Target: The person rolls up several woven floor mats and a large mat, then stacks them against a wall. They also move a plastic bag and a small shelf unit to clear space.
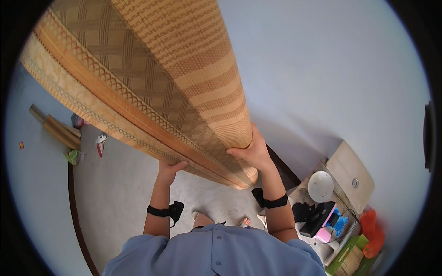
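A large woven mat (193, 103), tan with brown bands, stands partly rolled before me and runs up past the top of the picture. Layered edges with crossed stitching and an orange-brown border show along its left side. My left hand (170, 170) grips the lower left edge, its thumb lying on the stitched border. My right hand (252, 148) is wrapped round the right-hand roll near its lower end, with the thumb on the inner side. Most of the fingers of both hands are hidden behind the mat.
At right, a low cabinet (304, 193) holds a white bowl (320, 186), a black-and-pink object and a blue item. Beside it are a green basket (347, 255) and a red plastic bag (372, 234). Rolled material (61, 131) and small bags lie at the left wall.
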Available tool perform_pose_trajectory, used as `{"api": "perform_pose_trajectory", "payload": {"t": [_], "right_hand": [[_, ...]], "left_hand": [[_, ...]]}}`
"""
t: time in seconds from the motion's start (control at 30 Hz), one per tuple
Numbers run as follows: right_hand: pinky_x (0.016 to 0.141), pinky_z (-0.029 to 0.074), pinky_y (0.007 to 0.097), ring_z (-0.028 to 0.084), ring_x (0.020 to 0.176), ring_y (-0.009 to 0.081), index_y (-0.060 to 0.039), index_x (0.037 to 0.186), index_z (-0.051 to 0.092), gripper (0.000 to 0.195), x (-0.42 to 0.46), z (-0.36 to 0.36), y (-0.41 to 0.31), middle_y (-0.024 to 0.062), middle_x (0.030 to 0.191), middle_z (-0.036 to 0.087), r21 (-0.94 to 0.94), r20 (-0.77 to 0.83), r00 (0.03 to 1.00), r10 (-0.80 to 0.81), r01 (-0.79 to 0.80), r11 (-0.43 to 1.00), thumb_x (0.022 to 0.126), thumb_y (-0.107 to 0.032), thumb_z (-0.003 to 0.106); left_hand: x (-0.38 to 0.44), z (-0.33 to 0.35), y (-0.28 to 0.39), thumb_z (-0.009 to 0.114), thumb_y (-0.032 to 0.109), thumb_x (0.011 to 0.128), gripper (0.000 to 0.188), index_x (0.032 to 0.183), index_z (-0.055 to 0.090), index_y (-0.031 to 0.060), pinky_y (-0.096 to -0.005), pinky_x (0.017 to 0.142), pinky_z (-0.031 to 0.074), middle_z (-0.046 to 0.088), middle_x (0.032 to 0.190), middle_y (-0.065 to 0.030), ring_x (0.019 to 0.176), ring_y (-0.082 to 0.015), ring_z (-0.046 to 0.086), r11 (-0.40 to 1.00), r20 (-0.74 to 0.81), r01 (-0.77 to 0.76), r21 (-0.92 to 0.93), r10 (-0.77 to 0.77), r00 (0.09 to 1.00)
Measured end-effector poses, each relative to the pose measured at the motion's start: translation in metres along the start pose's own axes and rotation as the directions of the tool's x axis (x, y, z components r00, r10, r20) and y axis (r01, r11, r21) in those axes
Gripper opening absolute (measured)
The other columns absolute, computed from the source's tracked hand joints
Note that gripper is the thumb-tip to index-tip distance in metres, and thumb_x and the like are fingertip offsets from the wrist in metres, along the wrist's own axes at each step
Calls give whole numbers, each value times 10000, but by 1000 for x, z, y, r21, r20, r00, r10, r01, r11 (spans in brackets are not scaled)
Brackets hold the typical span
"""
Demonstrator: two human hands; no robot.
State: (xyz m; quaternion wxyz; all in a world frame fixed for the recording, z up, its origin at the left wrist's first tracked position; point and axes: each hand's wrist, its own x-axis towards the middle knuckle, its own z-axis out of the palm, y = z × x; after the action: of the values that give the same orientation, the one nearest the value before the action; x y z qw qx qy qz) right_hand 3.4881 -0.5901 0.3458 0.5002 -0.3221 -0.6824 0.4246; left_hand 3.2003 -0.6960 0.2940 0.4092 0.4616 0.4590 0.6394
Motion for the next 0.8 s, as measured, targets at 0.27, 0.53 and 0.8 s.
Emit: {"api": "perform_pose_trajectory", "payload": {"t": [0.27,0.53,0.8], "right_hand": [[839,530,345,681,969,218,-44,1115,577,731,55,154,2,105,1027,707,-62,67,998,-20,24,998,543,-303,952],[849,532,340,664,963,187,11,1179,606,730,124,345,42,105,1062,705,17,224,974,40,-45,999,549,-154,935],[867,505,332,629,977,192,17,1159,588,681,161,455,66,78,1065,678,-85,284,955,84,-62,994,570,-88,914]], "left_hand": [[-20,-137,39,902,83,649,710,1246,533,-23,-357,940,493,614,1196,-91,1100,-210,583,977,-128,90,193,-66,990],[9,-313,32,875,82,698,647,1257,558,3,-359,921,520,647,1194,-88,1096,-201,602,986,-145,97,137,-77,986],[30,-405,-4,892,138,683,809,1356,463,5,-366,987,471,583,1302,-97,1186,-217,553,995,-278,87,51,-69,958]]}}
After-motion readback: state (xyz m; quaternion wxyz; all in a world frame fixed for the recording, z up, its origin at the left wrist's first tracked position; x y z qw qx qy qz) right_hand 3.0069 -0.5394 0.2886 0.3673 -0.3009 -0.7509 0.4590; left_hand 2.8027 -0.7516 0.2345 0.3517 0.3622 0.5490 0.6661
